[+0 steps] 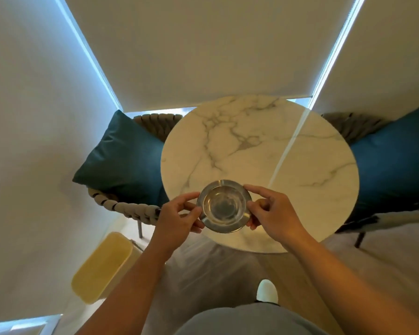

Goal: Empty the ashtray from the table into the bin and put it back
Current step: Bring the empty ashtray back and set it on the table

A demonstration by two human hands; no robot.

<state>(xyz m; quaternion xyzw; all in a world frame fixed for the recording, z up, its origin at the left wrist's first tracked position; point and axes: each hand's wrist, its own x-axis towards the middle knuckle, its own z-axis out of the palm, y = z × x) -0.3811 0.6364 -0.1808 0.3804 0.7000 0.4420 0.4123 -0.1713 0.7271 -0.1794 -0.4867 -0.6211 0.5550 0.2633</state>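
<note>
A round metal ashtray [224,206] with a wide rim and a shallow bowl is over the near edge of the round white marble table [259,151]. Its bowl looks bare. My left hand [179,217] pinches its left rim between thumb and fingers. My right hand [273,211] grips its right rim the same way. I cannot tell whether the ashtray rests on the tabletop or is held just above it. A yellow bin [102,267] stands on the floor at the lower left, beside the wall.
A woven chair [128,209] with a dark blue cushion [124,155] stands left of the table. Another cushioned chair [392,163] stands on the right. Drawn blinds hang behind the table. My foot in a white shoe [267,290] is on the floor below the table.
</note>
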